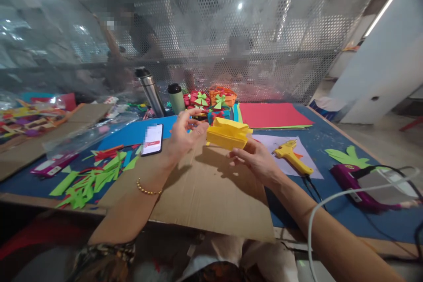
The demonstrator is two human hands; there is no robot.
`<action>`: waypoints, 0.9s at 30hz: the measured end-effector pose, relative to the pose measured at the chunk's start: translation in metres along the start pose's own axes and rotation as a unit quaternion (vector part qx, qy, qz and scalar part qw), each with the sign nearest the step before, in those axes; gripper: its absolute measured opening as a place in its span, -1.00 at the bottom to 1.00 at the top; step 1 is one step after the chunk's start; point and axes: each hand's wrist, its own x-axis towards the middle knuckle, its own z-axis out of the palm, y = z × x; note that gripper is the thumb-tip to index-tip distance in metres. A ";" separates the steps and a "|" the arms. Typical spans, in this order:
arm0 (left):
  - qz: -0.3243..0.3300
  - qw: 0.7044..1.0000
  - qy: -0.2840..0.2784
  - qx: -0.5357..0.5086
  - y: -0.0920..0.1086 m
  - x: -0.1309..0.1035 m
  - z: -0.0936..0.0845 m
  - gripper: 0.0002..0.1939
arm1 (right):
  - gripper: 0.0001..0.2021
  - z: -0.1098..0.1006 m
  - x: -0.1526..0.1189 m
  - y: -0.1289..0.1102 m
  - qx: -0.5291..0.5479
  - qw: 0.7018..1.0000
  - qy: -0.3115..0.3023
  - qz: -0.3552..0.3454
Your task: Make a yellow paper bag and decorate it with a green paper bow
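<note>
A folded yellow paper box (pixel 226 136) is held above the cardboard sheet, its top flaps partly folded over. My right hand (pixel 251 158) grips its right end and underside between thumb and fingers. Beside the left end of the box is my left hand (pixel 187 130), its fingers curved and apart. The left thumb tip comes close to the box's corner; I cannot tell whether it touches. Under both hands lies the brown cardboard (pixel 205 194). To the right, a yellow glue gun (pixel 294 157) rests on a white sheet (pixel 315 169).
Green and red paper strips (pixel 89 180) and a phone (pixel 152 140) lie left. Behind stand small decorated paper boxes (pixel 220 99), a steel flask (pixel 151 92) and a green tumbler (pixel 176 98). Red paper (pixel 274 114) is stacked back right. A white cable (pixel 313 216) crosses near my right forearm.
</note>
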 end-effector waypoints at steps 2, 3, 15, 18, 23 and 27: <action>-0.116 0.983 -0.101 -0.097 -0.002 0.005 -0.005 -0.27 | -0.58 0.000 -0.002 -0.005 0.026 0.999 -0.027 0.004; -0.160 0.965 -0.150 -0.141 -0.001 0.004 -0.004 -0.19 | -0.58 0.000 -0.003 -0.007 0.035 0.999 -0.042 0.006; -0.223 0.933 -0.191 -0.207 0.003 -0.010 0.016 -0.38 | -0.46 -0.005 -0.006 -0.018 -0.073 0.997 -0.040 -0.002; -0.218 0.940 -0.166 -0.205 -0.004 -0.010 0.018 -0.40 | -0.49 -0.015 -0.006 -0.022 -0.202 0.979 -0.013 -0.020; -0.245 0.938 -0.156 -0.190 -0.014 -0.019 0.031 -0.48 | -0.56 -0.037 -0.004 -0.027 -0.420 0.869 0.193 -0.177; -0.255 0.933 -0.182 -0.179 -0.010 -0.030 0.042 -0.50 | -0.68 -0.044 0.000 -0.026 -0.477 0.828 0.135 -0.262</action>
